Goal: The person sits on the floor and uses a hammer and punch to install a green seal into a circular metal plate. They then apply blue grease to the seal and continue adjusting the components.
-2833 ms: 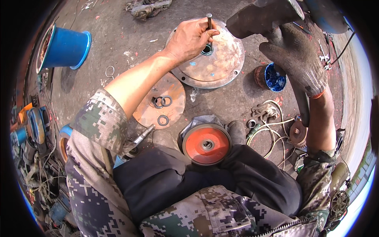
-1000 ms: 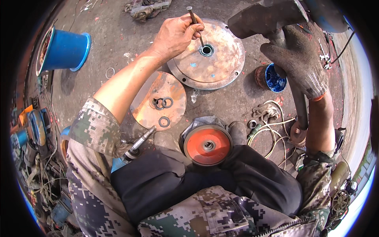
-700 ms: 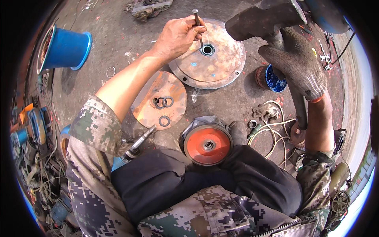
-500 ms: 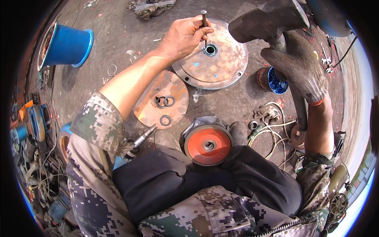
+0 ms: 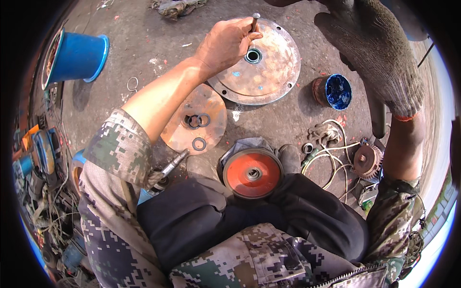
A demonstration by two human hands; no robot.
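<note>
I saw the left hand [image 5: 223, 45] pinching a metal pin [image 5: 255, 24] over the big round plate [image 5: 269, 79], the gloved right hand [image 5: 379, 57] gripping a hammer [image 5: 378, 120], and a blue paint pot [image 5: 318, 91] standing in between.

The round plate [image 5: 276, 79] is mottled rusty tan with blue specks, the punch [image 5: 254, 23] dull grey, the glove [image 5: 382, 62] grey-brown edged in orange, the wheel [image 5: 240, 175] orange-red ringed in dark grey, the bucket [image 5: 79, 56] bright blue, and the sleeves [image 5: 119, 144] green-and-brown pixel camouflage
</note>
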